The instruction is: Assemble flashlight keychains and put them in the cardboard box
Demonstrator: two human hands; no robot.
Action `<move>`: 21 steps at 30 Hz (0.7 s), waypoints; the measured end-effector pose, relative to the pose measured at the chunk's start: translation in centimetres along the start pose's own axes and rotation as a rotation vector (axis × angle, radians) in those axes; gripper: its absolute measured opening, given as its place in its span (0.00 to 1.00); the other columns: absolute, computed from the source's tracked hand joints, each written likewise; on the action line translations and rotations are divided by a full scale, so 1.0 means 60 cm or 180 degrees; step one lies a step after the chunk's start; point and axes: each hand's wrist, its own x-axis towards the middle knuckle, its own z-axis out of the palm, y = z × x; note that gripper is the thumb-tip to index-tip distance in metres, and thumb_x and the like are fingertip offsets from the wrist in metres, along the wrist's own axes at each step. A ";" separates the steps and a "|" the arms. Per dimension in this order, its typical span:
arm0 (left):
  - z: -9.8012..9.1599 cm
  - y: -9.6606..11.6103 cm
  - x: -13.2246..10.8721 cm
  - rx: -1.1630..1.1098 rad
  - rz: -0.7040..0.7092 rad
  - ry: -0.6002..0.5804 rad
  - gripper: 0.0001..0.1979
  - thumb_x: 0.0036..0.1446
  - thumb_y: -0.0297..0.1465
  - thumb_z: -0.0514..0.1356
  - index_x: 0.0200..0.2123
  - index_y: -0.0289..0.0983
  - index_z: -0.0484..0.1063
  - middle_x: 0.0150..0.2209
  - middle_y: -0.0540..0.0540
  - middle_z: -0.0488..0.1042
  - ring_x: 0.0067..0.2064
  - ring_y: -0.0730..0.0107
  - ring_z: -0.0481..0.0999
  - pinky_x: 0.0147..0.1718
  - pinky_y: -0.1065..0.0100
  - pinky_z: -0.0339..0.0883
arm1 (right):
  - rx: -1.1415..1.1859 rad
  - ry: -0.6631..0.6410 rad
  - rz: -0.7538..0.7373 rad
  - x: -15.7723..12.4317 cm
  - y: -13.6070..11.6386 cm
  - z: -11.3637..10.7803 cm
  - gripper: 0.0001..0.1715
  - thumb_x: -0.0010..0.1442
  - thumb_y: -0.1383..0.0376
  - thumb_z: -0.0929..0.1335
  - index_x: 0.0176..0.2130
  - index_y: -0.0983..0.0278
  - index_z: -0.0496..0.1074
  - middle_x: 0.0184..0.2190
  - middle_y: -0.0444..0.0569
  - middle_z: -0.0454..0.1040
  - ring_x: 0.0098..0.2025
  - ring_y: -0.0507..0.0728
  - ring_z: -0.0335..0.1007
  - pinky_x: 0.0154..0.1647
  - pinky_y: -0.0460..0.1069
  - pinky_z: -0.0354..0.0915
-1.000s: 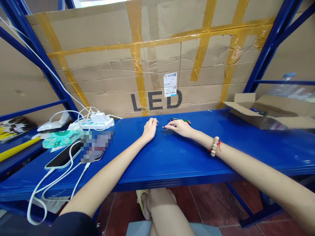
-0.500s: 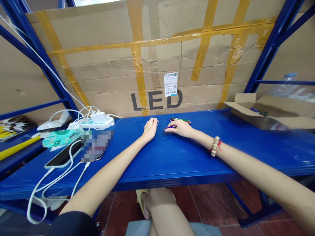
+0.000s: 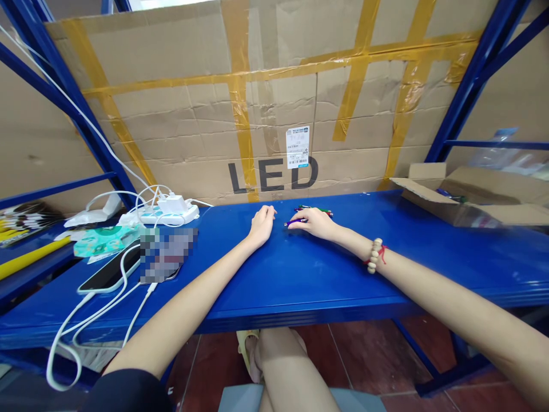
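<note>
My right hand [image 3: 315, 222] pinches a purple pen [image 3: 295, 223] between thumb and fingers, low over the blue tabletop [image 3: 274, 269]. Just behind that hand lie a few more pens, a green pen [image 3: 322, 210] among them, partly covered by my fingers. To the left, my left hand [image 3: 261, 226] rests on its side on the tabletop, its fingers loosely bent and nothing visible in them. A gap of bare blue surface separates the two hands.
Two phones, one black-screened [image 3: 109, 274], lie at left with looping white cables beside a white power strip [image 3: 171, 215] and a green packet [image 3: 107, 240]. An opened cardboard box [image 3: 463, 200] stands at right. A large taped cardboard sheet [image 3: 193, 131] forms the back.
The purple pen has tilted slightly within my right hand's fingers. Both arms and my left hand stay in place.
</note>
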 end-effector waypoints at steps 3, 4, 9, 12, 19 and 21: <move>0.000 0.000 0.000 0.0008 -0.0001 -0.0005 0.16 0.62 0.35 0.42 0.30 0.39 0.65 0.31 0.48 0.70 0.38 0.67 0.69 0.40 0.66 0.61 | 0.0083 0.0032 0.0008 -0.001 0.001 0.002 0.17 0.55 0.52 0.66 0.33 0.60 0.77 0.34 0.44 0.77 0.37 0.55 0.71 0.36 0.46 0.62; -0.001 0.001 -0.001 0.0012 -0.0003 -0.0011 0.16 0.62 0.36 0.42 0.30 0.39 0.65 0.31 0.48 0.70 0.38 0.67 0.69 0.40 0.66 0.60 | 0.0107 0.0041 0.0008 -0.001 0.001 0.003 0.17 0.55 0.52 0.66 0.33 0.60 0.76 0.34 0.44 0.77 0.37 0.55 0.71 0.36 0.46 0.62; -0.001 0.001 -0.001 0.0026 -0.0003 -0.0037 0.16 0.62 0.36 0.42 0.30 0.39 0.65 0.32 0.48 0.70 0.38 0.68 0.68 0.41 0.67 0.60 | 0.0207 -0.0034 -0.0138 -0.001 0.005 0.005 0.16 0.56 0.53 0.65 0.36 0.60 0.76 0.37 0.45 0.77 0.39 0.56 0.71 0.40 0.47 0.63; -0.001 0.000 -0.001 0.0028 0.0000 -0.0055 0.16 0.62 0.36 0.42 0.30 0.39 0.65 0.32 0.48 0.70 0.38 0.68 0.68 0.40 0.67 0.60 | 0.0286 -0.0067 -0.0217 -0.001 0.004 0.003 0.16 0.55 0.54 0.66 0.37 0.60 0.76 0.37 0.45 0.77 0.39 0.56 0.71 0.41 0.48 0.63; -0.001 -0.001 0.000 0.0039 0.0008 -0.0064 0.16 0.62 0.36 0.42 0.31 0.39 0.65 0.32 0.48 0.70 0.38 0.68 0.68 0.40 0.67 0.60 | 0.0507 -0.0076 -0.0258 0.000 0.005 0.005 0.15 0.56 0.56 0.66 0.37 0.62 0.75 0.37 0.47 0.77 0.40 0.56 0.71 0.42 0.48 0.63; -0.001 -0.001 -0.001 0.0043 0.0012 -0.0067 0.16 0.62 0.36 0.42 0.31 0.39 0.65 0.32 0.48 0.70 0.38 0.67 0.68 0.40 0.66 0.61 | 0.0513 -0.0095 -0.0299 0.000 0.005 0.005 0.16 0.56 0.55 0.65 0.37 0.62 0.75 0.36 0.47 0.77 0.39 0.55 0.71 0.41 0.48 0.63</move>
